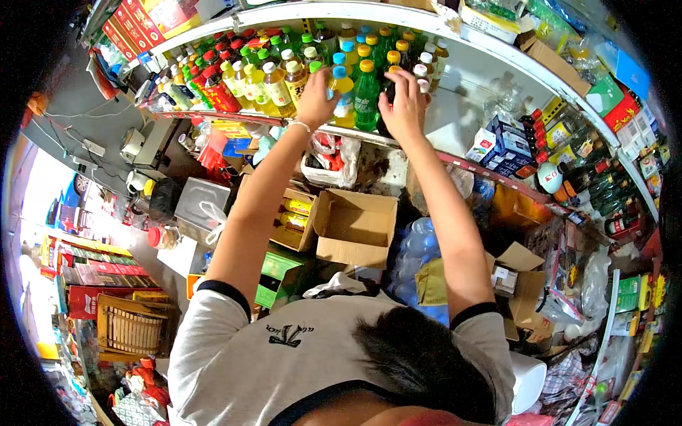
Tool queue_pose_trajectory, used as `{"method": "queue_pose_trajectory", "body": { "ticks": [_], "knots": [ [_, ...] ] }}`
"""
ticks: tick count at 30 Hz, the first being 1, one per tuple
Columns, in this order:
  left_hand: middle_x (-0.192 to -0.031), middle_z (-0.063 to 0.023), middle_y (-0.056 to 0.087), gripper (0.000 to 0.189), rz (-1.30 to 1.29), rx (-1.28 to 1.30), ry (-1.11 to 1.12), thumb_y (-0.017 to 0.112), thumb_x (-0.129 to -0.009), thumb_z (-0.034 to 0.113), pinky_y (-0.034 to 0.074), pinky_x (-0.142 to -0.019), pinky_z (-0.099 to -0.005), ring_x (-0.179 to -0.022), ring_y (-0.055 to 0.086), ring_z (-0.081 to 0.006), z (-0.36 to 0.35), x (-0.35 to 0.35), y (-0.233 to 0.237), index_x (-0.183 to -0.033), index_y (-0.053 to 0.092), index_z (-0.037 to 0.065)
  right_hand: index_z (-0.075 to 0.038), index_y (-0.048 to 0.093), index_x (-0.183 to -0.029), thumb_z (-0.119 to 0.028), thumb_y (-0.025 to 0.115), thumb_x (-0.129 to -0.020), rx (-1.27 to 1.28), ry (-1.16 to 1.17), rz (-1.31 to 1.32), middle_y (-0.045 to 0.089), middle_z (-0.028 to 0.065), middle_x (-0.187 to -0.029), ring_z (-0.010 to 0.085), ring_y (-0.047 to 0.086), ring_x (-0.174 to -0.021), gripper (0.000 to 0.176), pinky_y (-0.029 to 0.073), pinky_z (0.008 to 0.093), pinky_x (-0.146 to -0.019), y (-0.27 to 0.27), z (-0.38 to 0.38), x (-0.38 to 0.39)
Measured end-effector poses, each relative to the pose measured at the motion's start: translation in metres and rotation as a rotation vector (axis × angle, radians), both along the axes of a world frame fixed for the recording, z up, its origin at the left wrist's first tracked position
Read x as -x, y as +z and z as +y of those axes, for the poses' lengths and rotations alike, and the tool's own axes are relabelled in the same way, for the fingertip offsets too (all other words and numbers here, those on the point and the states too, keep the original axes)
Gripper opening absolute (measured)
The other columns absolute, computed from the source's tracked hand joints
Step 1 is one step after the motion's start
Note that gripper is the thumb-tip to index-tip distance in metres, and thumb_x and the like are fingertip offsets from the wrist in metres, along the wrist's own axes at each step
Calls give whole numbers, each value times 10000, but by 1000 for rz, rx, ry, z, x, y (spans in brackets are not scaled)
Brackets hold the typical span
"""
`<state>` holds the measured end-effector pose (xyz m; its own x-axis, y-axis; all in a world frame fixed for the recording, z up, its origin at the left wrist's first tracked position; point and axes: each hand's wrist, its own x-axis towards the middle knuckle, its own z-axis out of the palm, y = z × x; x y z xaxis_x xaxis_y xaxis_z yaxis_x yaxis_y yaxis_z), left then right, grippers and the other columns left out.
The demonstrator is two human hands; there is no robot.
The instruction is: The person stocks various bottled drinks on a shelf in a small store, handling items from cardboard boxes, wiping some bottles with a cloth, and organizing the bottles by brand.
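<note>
Both arms reach forward to a shelf of drink bottles. My left hand is at the row's front, its bent fingers apart beside a blue-capped bottle of yellow-orange drink; whether they touch it is hard to see. My right hand curls its thumb and fingers around a dark bottle, partly hidden by the hand. Between the hands stands a green soda bottle with a yellow cap. Left of my left hand are pale-yellow tea bottles with white caps.
The white shelf continues right to blue drink cartons and red-capped bottles lying on their sides. Below its edge are an open cardboard box, a white foam box and wrapped blue water bottles. A metal tin stands left.
</note>
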<state>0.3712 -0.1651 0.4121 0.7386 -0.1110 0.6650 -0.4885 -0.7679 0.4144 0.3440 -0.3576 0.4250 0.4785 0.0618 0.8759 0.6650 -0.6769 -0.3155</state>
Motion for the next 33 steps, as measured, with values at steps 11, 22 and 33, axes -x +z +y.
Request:
{"method": "queue_pose_trajectory", "body": {
  "ticks": [11,22,33],
  "knots": [
    [-1298,-143,290,590,64,-234,251,573,-702,169,323,-940,-360,-1183,302,-308,88,-23,-19,-1208,301,31,-73,437,-1034,-69,559,-700,269,132,78,438,96,-1041,273,467,-949,356,391,365,-814,-14,55,-21],
    [-1377,-20,178,646,189,-431,349,471,-721,112,234,-995,-389,-1263,182,-178,115,-56,-22,-1307,200,130,-57,470,-1010,-69,424,-763,510,126,-30,475,90,-1005,270,496,-910,251,402,364,-811,10,126,-81],
    [-1262,-108,386,490,187,-534,328,428,-767,108,296,-935,-381,-1191,335,-194,119,-70,-10,-1246,329,131,-105,399,-1161,-176,608,-687,741,-108,211,426,83,-1165,238,402,-1089,523,226,402,-981,-13,146,-109]
  ]
}}
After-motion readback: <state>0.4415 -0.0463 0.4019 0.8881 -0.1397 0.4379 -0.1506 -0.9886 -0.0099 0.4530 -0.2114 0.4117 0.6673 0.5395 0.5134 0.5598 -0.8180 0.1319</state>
